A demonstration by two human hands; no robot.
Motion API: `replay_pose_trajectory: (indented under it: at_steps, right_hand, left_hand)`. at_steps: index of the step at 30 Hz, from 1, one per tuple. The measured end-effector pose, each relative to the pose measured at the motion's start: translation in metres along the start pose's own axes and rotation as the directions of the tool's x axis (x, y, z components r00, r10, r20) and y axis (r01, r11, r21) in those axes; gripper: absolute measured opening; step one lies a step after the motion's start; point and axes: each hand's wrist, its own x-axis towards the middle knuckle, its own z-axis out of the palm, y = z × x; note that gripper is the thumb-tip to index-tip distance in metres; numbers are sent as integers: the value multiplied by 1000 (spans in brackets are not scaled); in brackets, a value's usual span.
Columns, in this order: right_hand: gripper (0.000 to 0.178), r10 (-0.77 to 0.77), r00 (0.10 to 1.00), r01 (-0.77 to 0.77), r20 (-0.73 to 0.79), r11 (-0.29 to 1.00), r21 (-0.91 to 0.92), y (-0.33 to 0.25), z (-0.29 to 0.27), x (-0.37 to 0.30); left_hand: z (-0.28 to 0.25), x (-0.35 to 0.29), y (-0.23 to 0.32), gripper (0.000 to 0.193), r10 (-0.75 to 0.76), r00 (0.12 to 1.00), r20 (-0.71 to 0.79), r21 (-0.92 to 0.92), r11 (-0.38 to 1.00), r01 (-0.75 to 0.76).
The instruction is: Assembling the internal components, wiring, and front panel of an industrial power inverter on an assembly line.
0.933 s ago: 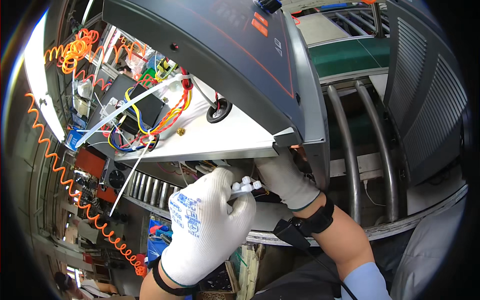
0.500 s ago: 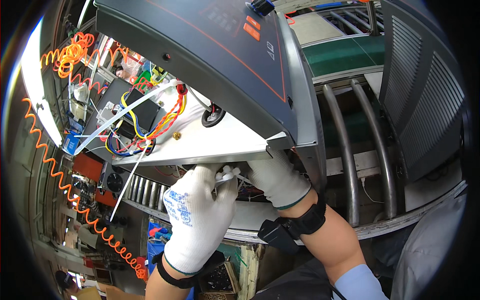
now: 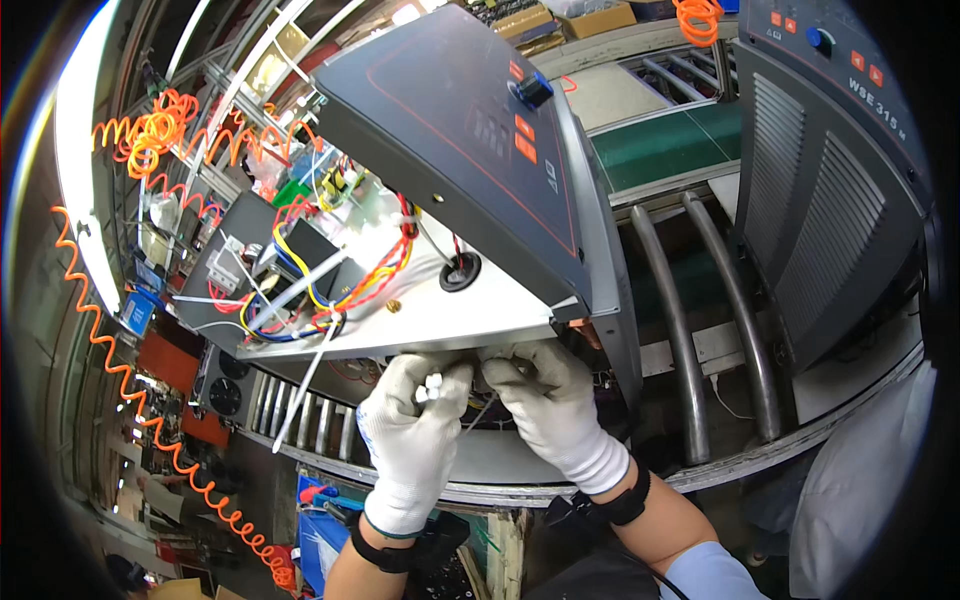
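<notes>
Compared with the earlier frames, the right hand (image 3: 548, 412) has drawn partly back from beneath the white panel (image 3: 455, 312) and sits just beside the left hand (image 3: 408, 440), fingers bent; whether they grip anything cannot be told. The left fingers remain closed on white cable ties (image 3: 430, 388), below the panel's edge. The grey machine (image 3: 450, 125) appears lower in view.

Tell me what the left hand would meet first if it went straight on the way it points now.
Probably the lower edge of the white panel, which shows just beyond the fingers of the left hand. Depth is unclear: the hand might instead pass beneath that edge.
</notes>
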Motion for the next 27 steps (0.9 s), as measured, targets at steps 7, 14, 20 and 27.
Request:
replay_pose_trajectory:
  at_steps: [7,14,20,27]
  right_hand:
    - [13,117,993,-114,-8,980,165,-4,-1,4]
    - [27,128,981,-87,144,960,-265,5,-20,9]
    - [28,511,845,-448,-162,839,310,1,-9,6]
    - [18,-13,992,57,127,935,-350,14,-19,43]
  left_hand:
    - [4,-5,5,16,-184,978,-99,-152,974,167]
    - [-1,-5,6,16,-182,978,-100,-84,981,174]
    - [1,-3,8,19,-228,971,-77,-276,940,198]
    - [7,2,18,16,-126,989,-81,-166,980,111]
